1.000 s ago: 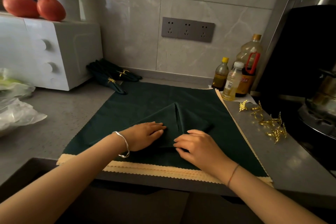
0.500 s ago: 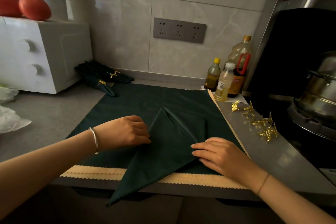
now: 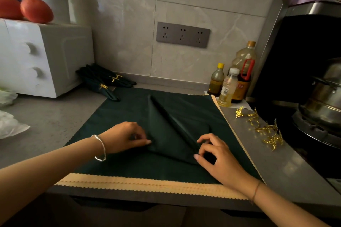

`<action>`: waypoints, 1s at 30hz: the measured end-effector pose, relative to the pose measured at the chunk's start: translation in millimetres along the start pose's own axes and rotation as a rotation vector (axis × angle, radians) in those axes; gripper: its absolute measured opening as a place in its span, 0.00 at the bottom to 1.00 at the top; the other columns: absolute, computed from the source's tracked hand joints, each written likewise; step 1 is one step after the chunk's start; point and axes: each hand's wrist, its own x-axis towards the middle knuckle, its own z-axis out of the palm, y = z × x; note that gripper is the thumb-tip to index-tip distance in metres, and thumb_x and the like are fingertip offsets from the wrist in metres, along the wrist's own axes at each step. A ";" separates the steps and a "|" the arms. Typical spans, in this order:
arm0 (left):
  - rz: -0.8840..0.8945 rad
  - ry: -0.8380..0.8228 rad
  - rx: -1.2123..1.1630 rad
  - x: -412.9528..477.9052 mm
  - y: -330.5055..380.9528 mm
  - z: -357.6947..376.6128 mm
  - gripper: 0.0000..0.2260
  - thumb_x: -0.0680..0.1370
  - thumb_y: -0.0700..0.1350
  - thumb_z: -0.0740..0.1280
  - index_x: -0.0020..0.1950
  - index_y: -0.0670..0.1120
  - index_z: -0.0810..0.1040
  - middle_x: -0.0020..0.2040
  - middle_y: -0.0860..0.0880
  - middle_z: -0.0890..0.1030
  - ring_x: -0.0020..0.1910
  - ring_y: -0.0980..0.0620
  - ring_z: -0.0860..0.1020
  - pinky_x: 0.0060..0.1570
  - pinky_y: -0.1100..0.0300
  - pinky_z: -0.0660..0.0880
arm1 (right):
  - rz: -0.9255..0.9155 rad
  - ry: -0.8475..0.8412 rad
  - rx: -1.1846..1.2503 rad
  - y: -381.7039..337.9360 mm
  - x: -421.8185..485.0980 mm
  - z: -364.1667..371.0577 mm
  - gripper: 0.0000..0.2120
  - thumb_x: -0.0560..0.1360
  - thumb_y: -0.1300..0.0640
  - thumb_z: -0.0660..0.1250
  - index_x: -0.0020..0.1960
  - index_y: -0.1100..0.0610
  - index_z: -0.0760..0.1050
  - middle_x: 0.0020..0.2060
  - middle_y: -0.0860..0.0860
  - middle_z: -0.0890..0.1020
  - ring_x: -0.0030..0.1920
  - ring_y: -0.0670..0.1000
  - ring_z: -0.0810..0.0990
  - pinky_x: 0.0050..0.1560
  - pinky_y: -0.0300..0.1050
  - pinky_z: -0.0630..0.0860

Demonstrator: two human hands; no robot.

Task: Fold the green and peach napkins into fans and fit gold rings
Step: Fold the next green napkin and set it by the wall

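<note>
Bare grey counter (image 3: 55,121) lay open left of the spread napkins (image 3: 120,114), hemmed in by crumpled plastic bags (image 3: 11,127) at the far left and the white oven (image 3: 46,57) behind. Ringed napkin bundles (image 3: 103,83) blocked the back-left corner, and three bottles (image 3: 228,88) the back right. The narrow right strip carried scattered gold rings (image 3: 265,129), with the steel pot (image 3: 326,101) just beyond. The left hand (image 3: 125,138) and right hand (image 3: 217,155) pinched the folded green napkin (image 3: 171,134) mid-cloth

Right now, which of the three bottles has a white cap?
The clear bottle, frontmost; the dark bottle has a yellow cap, the big bottle a brown one.
</note>
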 end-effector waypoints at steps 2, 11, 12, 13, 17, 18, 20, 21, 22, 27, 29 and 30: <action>-0.077 -0.064 -0.112 8.0 2.2 1.9 0.12 0.76 0.58 0.61 0.47 0.52 0.80 0.42 0.57 0.78 0.40 0.64 0.75 0.41 0.74 0.70 | 0.022 0.003 0.032 3.6 3.1 2.3 0.10 0.72 0.49 0.69 0.38 0.47 0.69 0.54 0.35 0.68 0.60 0.36 0.66 0.59 0.32 0.62; -0.349 -0.104 -0.304 37.0 13.2 2.1 0.13 0.78 0.52 0.65 0.36 0.48 0.79 0.33 0.54 0.77 0.33 0.59 0.72 0.37 0.68 0.68 | 0.308 -0.018 0.085 42.1 86.7 -1.0 0.16 0.77 0.53 0.64 0.64 0.52 0.69 0.65 0.48 0.71 0.67 0.47 0.67 0.64 0.40 0.63; -0.362 -0.070 -0.336 39.2 14.6 4.2 0.13 0.78 0.51 0.66 0.35 0.49 0.78 0.33 0.54 0.76 0.32 0.59 0.72 0.36 0.68 0.68 | 0.351 -0.029 0.096 47.7 94.0 0.7 0.16 0.78 0.53 0.63 0.65 0.52 0.69 0.64 0.49 0.72 0.67 0.49 0.68 0.65 0.43 0.64; -0.375 -0.035 -0.352 41.1 16.7 6.9 0.13 0.78 0.51 0.66 0.34 0.49 0.77 0.32 0.53 0.75 0.32 0.59 0.71 0.35 0.68 0.67 | 0.385 -0.033 0.119 52.2 99.0 2.2 0.15 0.78 0.53 0.62 0.65 0.52 0.70 0.62 0.49 0.74 0.65 0.50 0.70 0.64 0.45 0.66; -0.447 0.094 -0.294 55.6 21.4 16.1 0.09 0.79 0.48 0.64 0.45 0.44 0.81 0.39 0.50 0.77 0.37 0.56 0.74 0.36 0.66 0.70 | 0.427 -0.029 0.159 61.1 99.8 -1.1 0.12 0.78 0.53 0.63 0.61 0.51 0.72 0.52 0.49 0.77 0.57 0.49 0.74 0.58 0.46 0.72; -0.459 0.126 -0.284 60.1 21.5 17.4 0.09 0.79 0.47 0.64 0.48 0.44 0.80 0.42 0.49 0.78 0.40 0.55 0.75 0.40 0.64 0.71 | 0.422 -0.024 0.171 61.0 95.9 -4.4 0.12 0.77 0.53 0.64 0.60 0.51 0.72 0.50 0.49 0.77 0.54 0.49 0.75 0.55 0.44 0.72; -0.470 0.183 -0.291 71.5 22.5 18.4 0.06 0.79 0.46 0.63 0.48 0.46 0.77 0.44 0.50 0.77 0.44 0.53 0.75 0.45 0.61 0.71 | 0.408 -0.007 0.218 58.2 83.4 -13.1 0.10 0.76 0.54 0.65 0.57 0.52 0.72 0.44 0.52 0.78 0.47 0.50 0.77 0.48 0.42 0.73; -0.469 0.209 -0.306 77.5 22.6 18.2 0.04 0.80 0.45 0.63 0.48 0.47 0.75 0.45 0.50 0.77 0.45 0.53 0.75 0.46 0.61 0.71 | 0.403 -0.005 0.264 54.8 76.0 -17.0 0.09 0.76 0.55 0.66 0.56 0.53 0.72 0.40 0.53 0.78 0.43 0.50 0.78 0.46 0.43 0.73; -0.464 0.225 -0.325 83.1 22.6 18.8 0.03 0.80 0.45 0.63 0.48 0.47 0.74 0.46 0.50 0.77 0.45 0.53 0.74 0.46 0.61 0.70 | 0.401 -0.007 0.327 50.9 67.5 -20.2 0.08 0.75 0.57 0.67 0.54 0.53 0.72 0.37 0.54 0.79 0.40 0.51 0.78 0.45 0.45 0.74; -0.448 0.246 -0.377 104.6 29.3 28.6 0.04 0.80 0.44 0.61 0.53 0.45 0.73 0.52 0.48 0.77 0.47 0.53 0.74 0.47 0.62 0.69 | 0.428 -0.026 0.468 40.9 37.9 -27.8 0.11 0.73 0.60 0.70 0.52 0.55 0.70 0.31 0.52 0.78 0.34 0.45 0.79 0.38 0.39 0.74; -0.473 0.278 -0.363 104.6 29.8 33.2 0.07 0.80 0.44 0.61 0.56 0.44 0.74 0.54 0.46 0.78 0.49 0.51 0.75 0.48 0.61 0.70 | 0.431 -0.004 0.385 43.6 40.1 -24.7 0.11 0.73 0.58 0.70 0.51 0.54 0.70 0.31 0.52 0.78 0.30 0.42 0.77 0.35 0.37 0.73; -0.492 0.288 -0.354 103.5 30.3 34.8 0.07 0.80 0.44 0.61 0.56 0.43 0.74 0.54 0.46 0.78 0.50 0.49 0.76 0.49 0.60 0.71 | 0.435 0.022 0.351 45.9 43.3 -22.0 0.11 0.73 0.57 0.70 0.50 0.53 0.69 0.31 0.52 0.78 0.32 0.44 0.77 0.37 0.41 0.74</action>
